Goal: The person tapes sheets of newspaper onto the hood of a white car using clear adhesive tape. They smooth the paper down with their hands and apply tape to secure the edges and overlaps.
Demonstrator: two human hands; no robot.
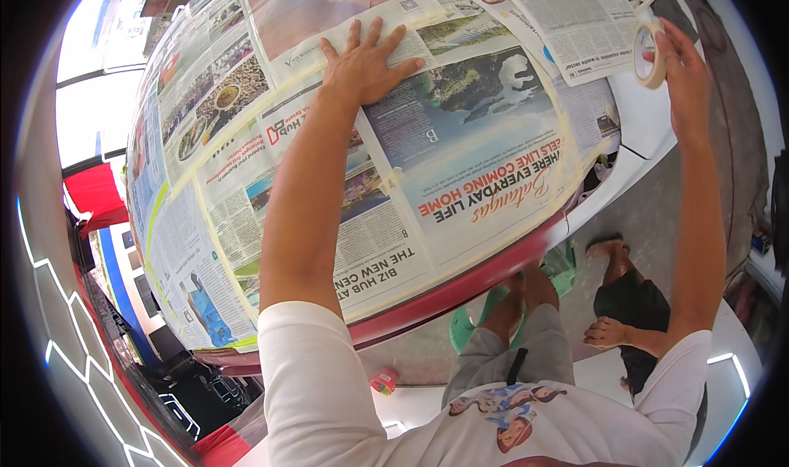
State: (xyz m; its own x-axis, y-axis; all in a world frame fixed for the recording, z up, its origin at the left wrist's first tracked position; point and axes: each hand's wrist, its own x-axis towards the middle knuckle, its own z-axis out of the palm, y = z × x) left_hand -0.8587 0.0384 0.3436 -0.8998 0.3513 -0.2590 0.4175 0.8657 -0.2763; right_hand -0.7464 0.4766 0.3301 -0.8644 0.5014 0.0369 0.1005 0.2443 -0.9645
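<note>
My left hand (364, 66) lies flat with spread fingers on newspaper sheets (485, 179) that cover a wide, curved vehicle panel. Pale strips of masking tape run along the seams and edges of the sheets. At the upper right, my right hand (684, 66) grips a roll of masking tape (649, 54), held up beside a loose-looking newspaper sheet (567, 27). Whether a strip runs from the roll to that sheet, I cannot tell. The vehicle's dark red edge (460, 290) shows below the paper.
A white body panel (616, 159) curves along the right of the paper. Green plastic (464, 323) is around my feet. At the lower right another person's hand (606, 333) and dark shorts (629, 307) are close by. A small pink item (384, 381) lies below.
</note>
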